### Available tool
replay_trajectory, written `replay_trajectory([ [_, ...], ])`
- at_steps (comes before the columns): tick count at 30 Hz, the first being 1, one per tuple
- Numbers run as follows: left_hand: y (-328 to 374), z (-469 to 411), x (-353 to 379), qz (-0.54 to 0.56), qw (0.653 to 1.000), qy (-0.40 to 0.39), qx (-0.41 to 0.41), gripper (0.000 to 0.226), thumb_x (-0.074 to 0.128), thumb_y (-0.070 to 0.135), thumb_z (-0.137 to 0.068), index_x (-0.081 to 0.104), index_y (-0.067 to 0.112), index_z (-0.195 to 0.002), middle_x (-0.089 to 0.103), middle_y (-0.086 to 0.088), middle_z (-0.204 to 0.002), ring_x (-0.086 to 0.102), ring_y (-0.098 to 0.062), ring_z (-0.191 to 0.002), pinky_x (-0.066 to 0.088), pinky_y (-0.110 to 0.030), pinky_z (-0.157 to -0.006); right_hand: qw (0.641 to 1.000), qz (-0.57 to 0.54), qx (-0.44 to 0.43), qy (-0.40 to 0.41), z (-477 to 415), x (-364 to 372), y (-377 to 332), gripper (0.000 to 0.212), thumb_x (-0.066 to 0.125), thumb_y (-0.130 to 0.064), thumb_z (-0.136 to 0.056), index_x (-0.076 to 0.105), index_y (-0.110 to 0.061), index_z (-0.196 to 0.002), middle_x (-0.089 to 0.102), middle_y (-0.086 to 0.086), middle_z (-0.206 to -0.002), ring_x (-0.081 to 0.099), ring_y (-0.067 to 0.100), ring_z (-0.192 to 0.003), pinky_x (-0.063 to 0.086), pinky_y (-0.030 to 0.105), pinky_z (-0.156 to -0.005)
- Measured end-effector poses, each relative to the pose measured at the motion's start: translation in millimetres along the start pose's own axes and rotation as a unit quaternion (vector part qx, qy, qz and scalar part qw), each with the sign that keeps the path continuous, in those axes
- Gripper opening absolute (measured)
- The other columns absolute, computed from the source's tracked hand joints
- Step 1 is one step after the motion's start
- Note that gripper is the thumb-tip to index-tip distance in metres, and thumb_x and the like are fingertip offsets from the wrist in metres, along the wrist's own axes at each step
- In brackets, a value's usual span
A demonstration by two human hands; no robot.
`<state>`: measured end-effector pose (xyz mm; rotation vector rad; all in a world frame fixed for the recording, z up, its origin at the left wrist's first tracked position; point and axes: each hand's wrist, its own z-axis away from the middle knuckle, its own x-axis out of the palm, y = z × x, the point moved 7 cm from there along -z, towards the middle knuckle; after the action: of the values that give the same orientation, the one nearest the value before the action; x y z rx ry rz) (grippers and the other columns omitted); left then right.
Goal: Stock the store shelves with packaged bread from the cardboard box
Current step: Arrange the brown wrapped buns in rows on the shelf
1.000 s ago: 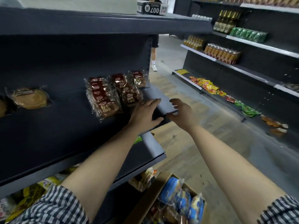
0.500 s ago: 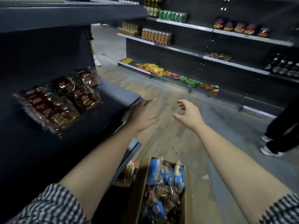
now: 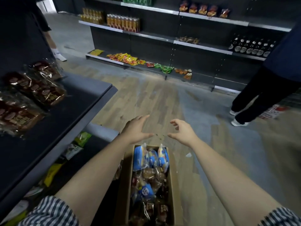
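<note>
Hovering over the far end of the cardboard box (image 3: pixel 126 185) of packaged bread (image 3: pixel 158 159).
Left hand (image 3: pixel 136 129) and right hand (image 3: pixel 182 131): each grip slack, fingers apart, holding nothing.

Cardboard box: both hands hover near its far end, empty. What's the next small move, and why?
Probably lower both hands into the cardboard box and take one blue-wrapped bread pack standing at its far end. The left hand and right hand are open, hold nothing, and sit just beyond those packs, the nearest of the box's contents.
</note>
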<state>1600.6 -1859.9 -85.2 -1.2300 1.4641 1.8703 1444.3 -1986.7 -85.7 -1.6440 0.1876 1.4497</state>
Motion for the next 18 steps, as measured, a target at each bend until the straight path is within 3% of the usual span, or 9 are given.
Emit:
replay_trajectory([
  [18, -25, 108, 139, 0.062, 0.987, -0.116, -0.089, 0.087, 0.078, 0.04, -0.08, 0.033, 0.017, -0.151, 0.042, -0.006, -0.149, 0.043, -0.022, -0.133, 0.036, -0.028, -0.105, 0.987, -0.009, 0.107, -0.121, 116, 115, 76, 0.062, 0.076, -0.027, -0.08, 0.052, -0.014, -0.135, 0.06, 0.006, -0.129, 0.058, 0.021, -0.115, 0.043, 0.025, -0.087],
])
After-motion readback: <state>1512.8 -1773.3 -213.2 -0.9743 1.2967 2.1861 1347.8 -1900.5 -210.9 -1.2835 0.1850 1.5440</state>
